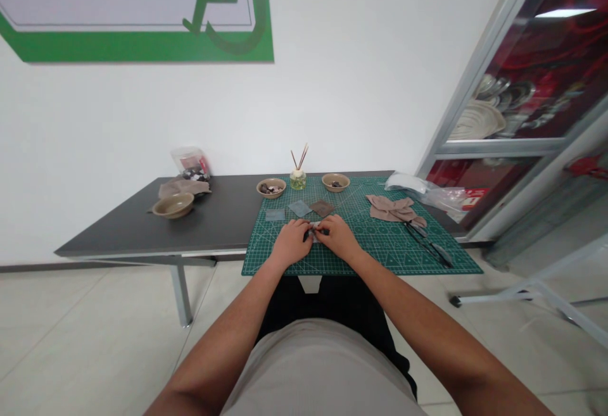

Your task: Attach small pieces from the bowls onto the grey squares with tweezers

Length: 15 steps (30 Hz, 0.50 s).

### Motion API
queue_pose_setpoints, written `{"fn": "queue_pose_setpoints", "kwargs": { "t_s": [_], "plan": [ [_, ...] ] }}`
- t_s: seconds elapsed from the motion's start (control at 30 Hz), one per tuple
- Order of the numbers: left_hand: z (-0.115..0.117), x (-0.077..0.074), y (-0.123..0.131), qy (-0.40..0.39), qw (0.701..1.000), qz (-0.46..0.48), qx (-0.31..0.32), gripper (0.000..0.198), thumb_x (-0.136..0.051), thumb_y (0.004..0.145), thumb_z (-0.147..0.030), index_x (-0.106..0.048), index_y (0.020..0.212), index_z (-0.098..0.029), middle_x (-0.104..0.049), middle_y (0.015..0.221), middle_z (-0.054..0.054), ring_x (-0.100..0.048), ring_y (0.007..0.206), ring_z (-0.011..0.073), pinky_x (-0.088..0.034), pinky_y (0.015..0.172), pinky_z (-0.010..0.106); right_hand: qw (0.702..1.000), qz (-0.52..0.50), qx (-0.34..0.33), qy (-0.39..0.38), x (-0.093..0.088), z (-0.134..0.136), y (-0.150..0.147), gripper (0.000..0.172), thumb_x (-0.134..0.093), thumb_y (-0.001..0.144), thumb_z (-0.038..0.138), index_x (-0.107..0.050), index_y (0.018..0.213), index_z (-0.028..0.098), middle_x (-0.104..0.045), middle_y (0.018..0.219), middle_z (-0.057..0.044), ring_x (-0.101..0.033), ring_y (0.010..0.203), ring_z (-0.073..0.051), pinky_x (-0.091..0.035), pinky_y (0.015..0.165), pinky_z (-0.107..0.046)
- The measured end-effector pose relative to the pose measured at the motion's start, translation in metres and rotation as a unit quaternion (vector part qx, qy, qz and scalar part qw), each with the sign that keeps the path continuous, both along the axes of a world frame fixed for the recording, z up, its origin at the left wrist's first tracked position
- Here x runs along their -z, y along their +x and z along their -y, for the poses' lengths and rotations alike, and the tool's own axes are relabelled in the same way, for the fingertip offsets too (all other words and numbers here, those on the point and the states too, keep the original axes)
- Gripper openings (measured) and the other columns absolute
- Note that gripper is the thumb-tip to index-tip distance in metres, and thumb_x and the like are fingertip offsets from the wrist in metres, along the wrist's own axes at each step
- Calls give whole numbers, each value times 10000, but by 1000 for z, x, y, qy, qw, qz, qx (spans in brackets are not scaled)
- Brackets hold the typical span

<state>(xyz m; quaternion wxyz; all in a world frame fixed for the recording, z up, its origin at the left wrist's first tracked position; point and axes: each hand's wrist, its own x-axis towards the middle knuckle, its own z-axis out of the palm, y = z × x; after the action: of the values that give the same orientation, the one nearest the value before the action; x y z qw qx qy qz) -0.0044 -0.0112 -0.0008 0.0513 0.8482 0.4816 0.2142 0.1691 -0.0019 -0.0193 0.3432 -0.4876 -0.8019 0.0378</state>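
At the near part of the green cutting mat (375,251), my left hand (293,242) and my right hand (338,237) meet. Fingertips of both are closed on a small pale piece (315,234) with dark parts; its exact kind is too small to make out. Just beyond them lie a light grey-blue square (300,208), a brown square (322,208) and another blue-grey square (275,214), all flat on the mat. Farther back, a tan bowl (271,188) holds several small dark and light pieces, and a second tan bowl (335,182) holds a few dark ones.
A glass reed diffuser (298,180) stands between the bowls. On the right are crumpled brown cloth (394,209), black-handled scissors (430,245) and a clear plastic bag (425,191). Leftward on the dark table (223,220) sit another bowl (173,206) and a clear jar (191,163).
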Motion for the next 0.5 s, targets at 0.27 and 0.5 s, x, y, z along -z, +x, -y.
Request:
{"fn": "queue_pose_setpoints", "kwargs": {
  "t_s": [0.27,0.5],
  "plan": [
    [-1,2,-1,20,1000,4,14,245,-509,866,-244,-633,1070,-187,-638,1147,65,-545,1061,222,-444,928,369,997,8,-82,-2,-2,1,2,81,-666,822,185,-722,864,226,-718,954,-32,-602,889,-173,-405,856,-342],
    [-1,2,-1,23,1000,6,12,237,-526,851,-237,-637,1052,-179,-644,1123,69,-547,1055,225,-447,922,373,999,28,9,28,0,3,1,67,-686,785,206,-715,725,204,-675,789,-47,-556,779,-184,-409,796,-343]
  ]
}}
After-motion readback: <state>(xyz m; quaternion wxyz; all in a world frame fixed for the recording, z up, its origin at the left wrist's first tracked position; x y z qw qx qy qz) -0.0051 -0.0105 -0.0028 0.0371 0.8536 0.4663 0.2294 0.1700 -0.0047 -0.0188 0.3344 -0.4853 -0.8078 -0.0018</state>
